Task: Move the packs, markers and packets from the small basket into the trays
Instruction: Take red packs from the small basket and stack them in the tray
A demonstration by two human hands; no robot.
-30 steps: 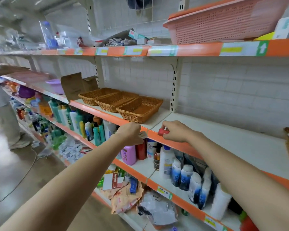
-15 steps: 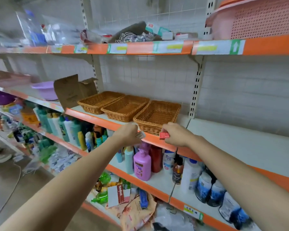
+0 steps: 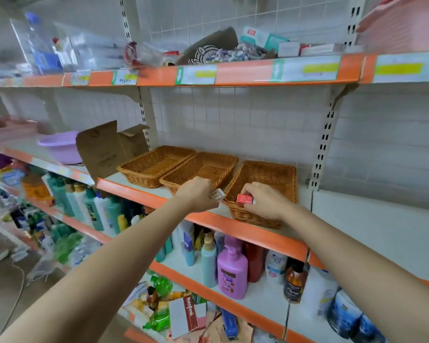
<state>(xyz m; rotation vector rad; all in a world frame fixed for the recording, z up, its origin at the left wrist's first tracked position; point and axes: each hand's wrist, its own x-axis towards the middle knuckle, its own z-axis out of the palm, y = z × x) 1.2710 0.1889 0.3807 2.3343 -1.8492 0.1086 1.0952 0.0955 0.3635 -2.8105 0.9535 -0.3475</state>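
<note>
Three woven wicker trays stand side by side on the middle shelf: the left tray (image 3: 154,167), the middle tray (image 3: 203,167) and the right tray (image 3: 270,179). My right hand (image 3: 263,201) pinches a small red pack (image 3: 244,199) over the front rim of the right tray. My left hand (image 3: 198,194) grips a small white pack (image 3: 216,194) just in front of the middle tray, beside the right tray's left corner. All three trays look bare inside. The small basket is out of view.
An open cardboard box (image 3: 107,149) and a lilac bowl (image 3: 60,147) stand left of the trays. The shelf's orange edge (image 3: 258,233) runs under my hands. Bottles fill the shelf below, among them a pink pump bottle (image 3: 232,271). The white shelf continues to the right (image 3: 382,231).
Both hands moved left along the shelf with their packs and now reach the trays; the right hand with the red pack has come over the right tray's front rim.
</note>
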